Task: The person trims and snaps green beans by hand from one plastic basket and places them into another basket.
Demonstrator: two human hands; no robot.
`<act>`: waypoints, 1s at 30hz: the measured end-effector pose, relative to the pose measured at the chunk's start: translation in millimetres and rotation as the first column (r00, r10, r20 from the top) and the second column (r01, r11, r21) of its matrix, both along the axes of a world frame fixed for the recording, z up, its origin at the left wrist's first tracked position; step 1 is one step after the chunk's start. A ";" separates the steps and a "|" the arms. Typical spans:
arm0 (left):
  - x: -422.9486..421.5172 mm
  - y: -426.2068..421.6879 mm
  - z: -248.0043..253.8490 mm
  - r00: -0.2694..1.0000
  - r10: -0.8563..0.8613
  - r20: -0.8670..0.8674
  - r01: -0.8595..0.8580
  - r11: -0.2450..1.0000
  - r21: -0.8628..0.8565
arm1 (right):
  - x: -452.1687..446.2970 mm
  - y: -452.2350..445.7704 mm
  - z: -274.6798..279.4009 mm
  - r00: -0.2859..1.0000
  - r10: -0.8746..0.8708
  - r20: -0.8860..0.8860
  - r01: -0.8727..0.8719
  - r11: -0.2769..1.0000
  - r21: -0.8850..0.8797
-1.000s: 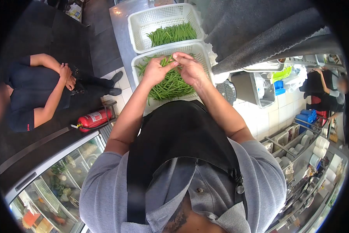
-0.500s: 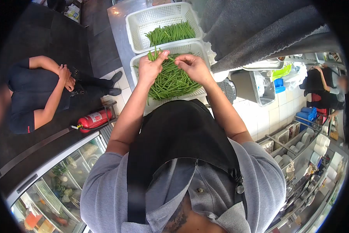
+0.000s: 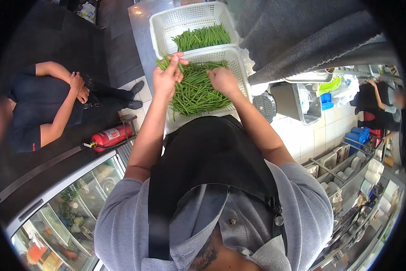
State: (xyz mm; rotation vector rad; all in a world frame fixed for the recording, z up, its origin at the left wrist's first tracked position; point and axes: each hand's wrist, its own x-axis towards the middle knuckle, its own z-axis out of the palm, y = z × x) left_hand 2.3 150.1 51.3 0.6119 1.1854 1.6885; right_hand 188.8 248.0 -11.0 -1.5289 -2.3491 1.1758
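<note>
A small bunch of green beans (image 3: 162,63) pokes out of my left hand (image 3: 165,80), which is closed around it over the left side of the near white basket (image 3: 239,67). Loose green beans (image 3: 196,92) lie in a tangled heap in that basket. On the heap's right side is my right hand (image 3: 223,80), fingers curled down toward the beans; its fingertips are partly hidden, so what they pinch does not show. Behind stands a second white perforated basket (image 3: 164,27), where more green beans (image 3: 203,38) lie lined up side by side.
Both baskets stand on a metal counter (image 3: 140,25). A dark cloth (image 3: 302,40) hangs at the right, above a grey bin (image 3: 293,101). To the left are a person (image 3: 54,104) with hands clasped and a red fire extinguisher (image 3: 112,137). Another person (image 3: 374,97) is at far right.
My hands have moved apart. The left went slightly left with its bunch of green beans; the right turned down from a raised pinch to the heap.
</note>
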 end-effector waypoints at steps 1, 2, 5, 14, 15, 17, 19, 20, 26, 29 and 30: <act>-7.0 -1.8 1.5 1.000 0.002 0.009 -0.002 1.000 -0.029 | -0.9 -8.6 -5.7 0.996 0.044 -0.078 -0.038 0.996 0.081; -15.2 -4.1 2.3 1.000 0.006 0.017 -0.005 0.998 -0.058 | -4.1 -15.1 -11.4 0.984 0.095 -0.153 -0.069 0.984 0.164; -37.3 -12.5 -4.5 0.999 -0.051 0.008 0.051 0.996 -0.075 | -34.0 -26.0 -8.9 0.949 0.231 -0.214 -0.168 0.946 0.277; -46.2 -24.6 1.4 0.993 -0.121 0.006 0.121 0.990 -0.074 | -60.0 -13.5 -21.9 0.920 0.367 -0.140 -0.326 0.912 0.251; -52.7 -27.3 -4.1 0.985 -0.171 0.017 0.172 0.981 -0.094 | -51.9 -11.6 0.4 0.921 0.296 -0.254 -0.264 0.952 0.152; -53.3 -32.2 -6.4 0.971 -0.238 -0.019 0.231 0.958 -0.168 | -38.4 -8.5 22.0 0.908 0.147 -0.393 -0.148 0.989 0.027; -40.7 -31.7 -0.6 0.927 -0.293 -0.235 0.225 0.934 -0.278 | -30.5 0.4 27.5 0.872 0.081 -0.483 -0.147 0.984 -0.100; -33.4 -28.8 1.1 0.826 -0.362 -0.432 0.193 0.902 -0.387 | -26.6 4.4 30.1 0.826 -0.004 -0.563 -0.152 0.961 -0.230; -7.8 -5.9 -8.0 0.524 -0.490 -0.697 0.252 0.871 -0.423 | -16.1 10.6 73.7 0.770 -0.072 -0.634 -0.185 0.926 -0.330; 3.1 1.8 5.9 0.644 -0.444 -0.623 0.185 0.881 -0.436 | -13.2 9.1 60.1 0.611 -0.282 -0.739 -0.162 0.870 -0.466; 6.7 4.0 3.5 0.641 -0.447 -0.625 0.189 0.880 -0.436 | -14.5 6.9 60.0 0.444 -0.499 -0.744 -0.227 0.741 -0.632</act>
